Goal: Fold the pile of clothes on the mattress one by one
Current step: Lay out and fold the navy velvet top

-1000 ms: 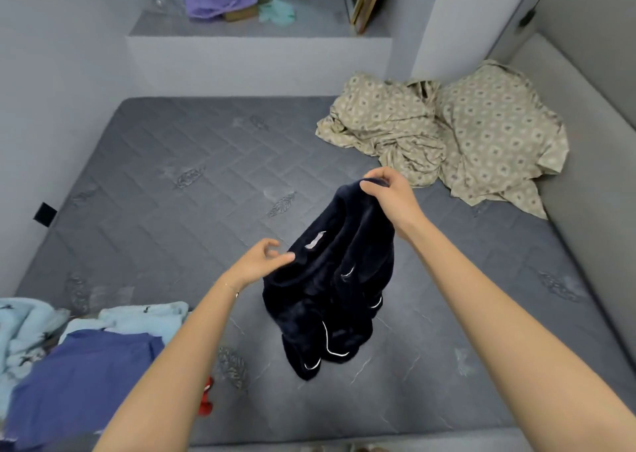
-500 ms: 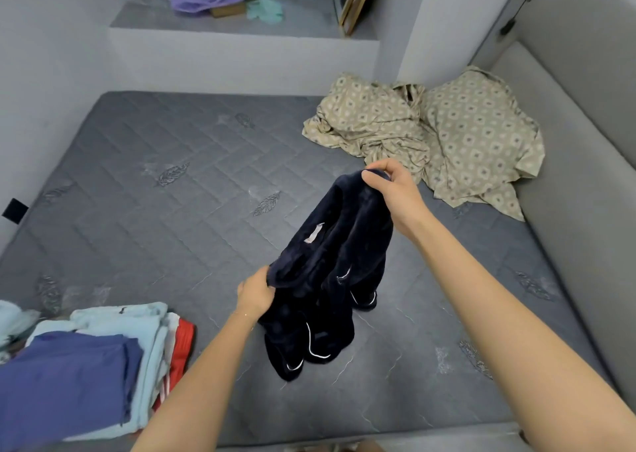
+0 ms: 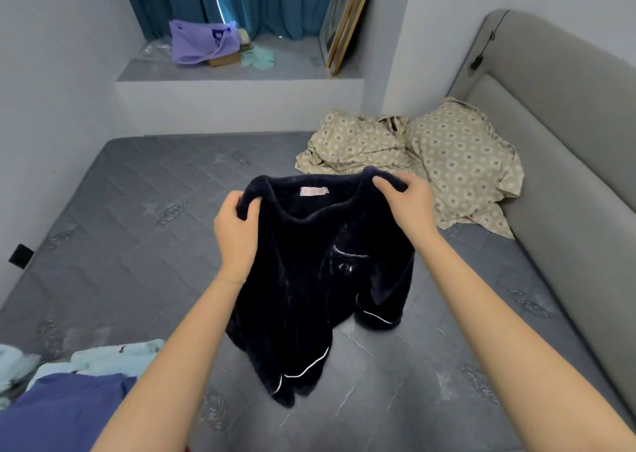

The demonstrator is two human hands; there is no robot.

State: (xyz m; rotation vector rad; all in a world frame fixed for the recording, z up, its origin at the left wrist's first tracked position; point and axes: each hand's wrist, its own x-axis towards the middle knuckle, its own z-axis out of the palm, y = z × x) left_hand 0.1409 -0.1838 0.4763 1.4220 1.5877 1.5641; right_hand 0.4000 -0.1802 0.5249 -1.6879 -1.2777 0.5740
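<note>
Navy fleece pajama top (image 3: 309,296) with white piping hangs at centre over the grey quilted mattress (image 3: 137,227), collar label facing the camera. The left hand (image 3: 237,234) clutches its shoulder at 9 o'clock and the right hand (image 3: 409,203) clutches the other at 3 o'clock. A pile of clothes (image 3: 69,400) lies at 7 o'clock and beige patterned bedding (image 3: 447,162) at 2 o'clock.
</note>
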